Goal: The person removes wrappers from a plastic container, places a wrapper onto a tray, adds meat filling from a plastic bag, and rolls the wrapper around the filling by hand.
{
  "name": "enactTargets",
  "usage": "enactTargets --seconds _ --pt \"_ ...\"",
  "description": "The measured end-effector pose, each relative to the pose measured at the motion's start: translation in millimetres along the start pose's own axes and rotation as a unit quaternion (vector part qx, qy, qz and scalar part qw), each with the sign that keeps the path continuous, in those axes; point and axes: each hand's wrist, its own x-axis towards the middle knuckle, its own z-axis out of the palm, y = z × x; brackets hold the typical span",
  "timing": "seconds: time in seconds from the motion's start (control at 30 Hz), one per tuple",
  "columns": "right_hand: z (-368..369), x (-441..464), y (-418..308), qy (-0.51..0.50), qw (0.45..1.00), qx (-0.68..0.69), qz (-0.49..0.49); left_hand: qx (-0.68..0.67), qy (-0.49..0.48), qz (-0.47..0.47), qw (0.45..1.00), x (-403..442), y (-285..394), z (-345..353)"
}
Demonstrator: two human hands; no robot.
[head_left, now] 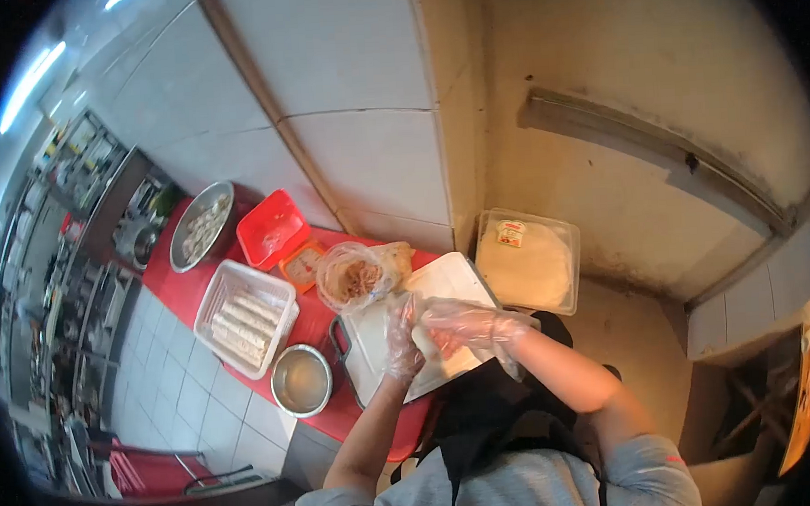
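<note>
Where the white rectangular cutting board with a dark grey rim (373, 333) lies, just right of the middle of the frame, your two hands meet over it, each in a loose, clear plastic glove. Your left hand (402, 340) comes up from the bottom centre, its fingers partly curled beside a small, pale, soft-looking piece (426, 342); the glare on the plastic means you cannot tell whether they close on it. Your right hand (471, 323) reaches in from the lower right, fingers pointing left towards that piece, and its grip cannot be made out either.

Just above your left hand, a clear plastic bag holding brownish shredded filling (361, 278) sits open on the red table (322, 321). To its left you have a small orange scale (302, 266), with a bright red plastic basin (276, 230) beyond it. Left of centre, a white rectangular plastic basket (209, 323) holds several long pale rolls (247, 324) side by side, and just below it stands a round metal bowl of cloudy liquid (302, 380). Towards the upper left, a larger metal bowl (178, 251) contains pale chunks (206, 229). Right of the board, a clear, square-cornered plastic container (570, 264) bears a red-and-white label (511, 234).
</note>
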Motion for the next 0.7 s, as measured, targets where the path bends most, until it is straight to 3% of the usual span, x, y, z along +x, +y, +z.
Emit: enactTargets --seconds 0.03,0.07,0.1,0.17,0.2,0.23,0.27,0.3,0.33,0.37,0.4,0.47,0.53,0.6,0.7 --pt "6.1 -15.3 -16.3 -0.029 0.994 0.102 0.008 -0.187 0.022 -0.073 0.979 3.0 -1.2 2.7" --pt "12.8 -31.1 -33.3 -0.041 0.990 0.133 -0.030 -0.369 0.044 -0.136 0.919 6.1 -2.7 5.1" --pt "17.8 -42.8 -47.6 -0.052 0.983 0.165 -0.069 -0.537 0.062 -0.185 0.821 10.5 -3.4 6.3" --pt "25.5 -57.5 -62.4 -0.006 0.987 0.085 -0.135 -0.303 0.076 -0.085 0.946 23.2 -2.9 5.6" --pt "29.9 -65.2 -68.5 0.020 0.984 0.046 -0.170 -0.176 0.079 -0.035 0.981 30.7 -1.4 7.6" --pt "34.9 -74.2 -76.4 0.062 0.980 -0.024 -0.189 -0.423 0.085 -0.048 0.901 37.0 6.6 9.9" --pt "36.8 -73.5 -72.7 0.118 0.947 -0.143 -0.264 -0.641 0.102 -0.058 0.759 43.6 14.6 12.2" --pt "38.7 -72.3 -65.5 0.174 0.890 -0.256 -0.334 -0.597 0.102 -0.035 0.795 47.1 22.4 9.9" --pt "41.1 -72.8 -59.8 0.226 0.813 -0.362 -0.396 -0.649 0.081 -0.040 0.756 51.2 30.2 6.0" --pt "51.0 -80.3 -63.1 0.240 0.816 -0.381 -0.361 -0.698 0.062 -0.048 0.712 55.4 37.9 2.1" --pt "59.5 -84.0 -63.4 0.268 0.778 -0.429 -0.373 -0.743 0.045 -0.058 0.665 59.7 45.6 -1.8" --pt "73.9 -87.8 -59.8 0.321 0.692 -0.516 -0.389 -0.695 0.081 -0.070 0.711 56.5 43.3 1.6" --pt "79.2 -85.1 -53.6 0.331 0.668 -0.552 -0.374 -0.607 0.105 -0.046 0.786 55.2 57.0 3.1" --pt "84.6 -82.7 -52.3 0.351 0.650 -0.553 -0.385 -0.583 0.105 -0.060 0.803 54.5 79.2 -1.5" --pt "88.8 -79.7 -53.0 0.393 0.626 -0.566 -0.365 -0.668 0.074 -0.144 0.727 55.6 96.2 -7.1"
